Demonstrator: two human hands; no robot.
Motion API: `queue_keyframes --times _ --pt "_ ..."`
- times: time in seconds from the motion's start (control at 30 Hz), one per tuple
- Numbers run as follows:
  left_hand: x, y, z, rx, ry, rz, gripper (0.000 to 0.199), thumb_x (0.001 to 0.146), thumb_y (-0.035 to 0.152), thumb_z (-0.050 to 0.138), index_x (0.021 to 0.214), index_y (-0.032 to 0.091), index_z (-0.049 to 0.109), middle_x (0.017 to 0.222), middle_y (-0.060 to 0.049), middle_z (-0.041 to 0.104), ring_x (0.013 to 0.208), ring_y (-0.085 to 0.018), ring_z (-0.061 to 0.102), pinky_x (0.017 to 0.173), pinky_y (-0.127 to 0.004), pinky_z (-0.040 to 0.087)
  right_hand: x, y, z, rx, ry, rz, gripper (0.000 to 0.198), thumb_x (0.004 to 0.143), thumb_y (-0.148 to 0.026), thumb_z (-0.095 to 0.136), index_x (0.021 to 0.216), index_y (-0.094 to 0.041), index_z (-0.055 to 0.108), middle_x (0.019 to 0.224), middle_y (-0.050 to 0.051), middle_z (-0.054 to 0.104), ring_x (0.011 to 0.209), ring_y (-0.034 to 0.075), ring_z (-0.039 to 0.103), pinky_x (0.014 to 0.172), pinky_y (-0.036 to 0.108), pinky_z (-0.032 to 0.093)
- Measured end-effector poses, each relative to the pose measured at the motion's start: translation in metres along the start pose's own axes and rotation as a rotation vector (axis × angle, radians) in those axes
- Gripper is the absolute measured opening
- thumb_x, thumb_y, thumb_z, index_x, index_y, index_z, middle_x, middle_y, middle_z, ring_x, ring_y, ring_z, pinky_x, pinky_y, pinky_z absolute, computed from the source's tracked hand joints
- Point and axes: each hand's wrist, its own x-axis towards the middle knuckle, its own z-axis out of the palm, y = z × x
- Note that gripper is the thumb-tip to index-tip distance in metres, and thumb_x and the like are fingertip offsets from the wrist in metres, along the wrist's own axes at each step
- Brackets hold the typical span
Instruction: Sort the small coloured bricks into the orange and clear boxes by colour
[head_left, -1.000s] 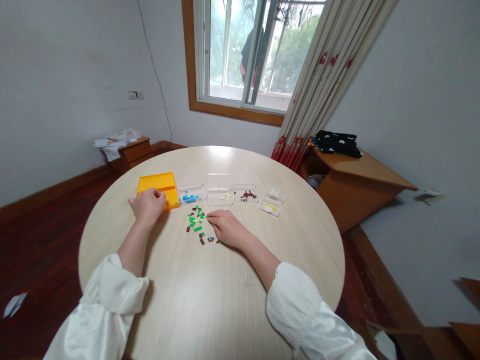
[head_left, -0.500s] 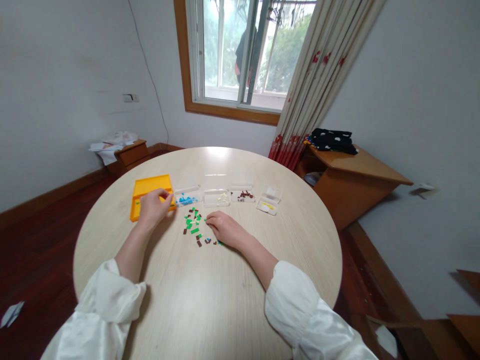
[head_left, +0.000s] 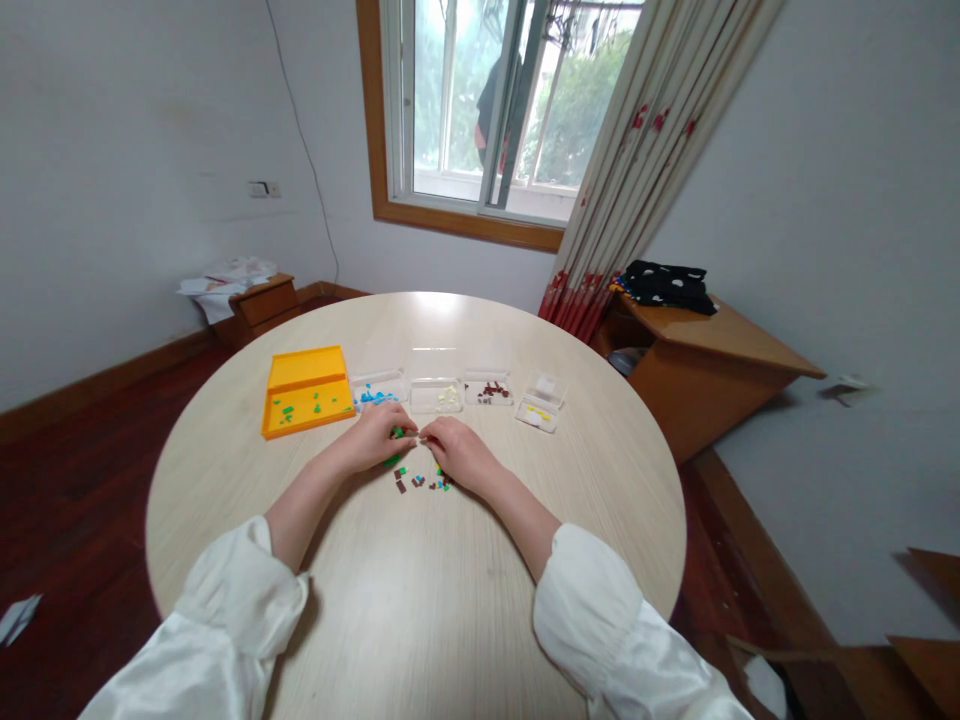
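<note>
My left hand (head_left: 373,437) hovers over the pile of small building bricks, thumb and fingers drawn together. Opposite it, my right hand (head_left: 457,450) is pinched too, and the fingertips of both almost meet. Whatever is between the fingers is too small to make out. Green bricks (head_left: 392,461) peep out under my left hand, which hides most of the pile. Just in front lie brown bricks (head_left: 400,487) and a few small blue, brown and yellow pieces (head_left: 439,486) close to my right hand.
An open yellow box (head_left: 304,370) with some green pieces stands at the left. Clear open cases hold blue pieces (head_left: 373,395), cream pieces (head_left: 448,395), brown pieces (head_left: 493,388) and yellow pieces (head_left: 538,413). All are on a round table (head_left: 420,600).
My left hand has left the yellow box and moved right, over the brick pile, close to my right hand. My right hand has shifted only slightly.
</note>
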Motion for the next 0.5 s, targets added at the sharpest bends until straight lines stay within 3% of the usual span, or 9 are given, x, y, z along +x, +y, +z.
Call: queue_keyframes --times 0.23,0.5 --pt "0.0022 0.0014 0.0044 0.020 0.005 -0.011 0.014 0.074 0.020 0.057 0.071 0.017 0.070 0.077 -0.007 0.067 0.075 -0.019 0.057 0.075 -0.032 0.041 0.0008 0.0036 -0.0006 0.067 0.132 0.011 0.019 0.082 -0.006 0.048 0.091 -0.017 0.060 0.087 0.006 0.062 0.084 0.017 0.057 0.078 0.030 0.046" --pt "0.0023 0.0067 0.0091 -0.139 0.087 -0.064 0.016 0.076 0.022 0.055 0.077 0.017 0.070 0.071 -0.003 0.067 0.066 -0.016 0.057 0.066 -0.027 0.042 0.0018 -0.0023 -0.0013 0.283 0.278 0.108 0.013 0.079 -0.010 0.048 0.082 -0.016 0.059 0.082 0.005 0.063 0.077 0.014 0.059 0.071 0.028 0.049"
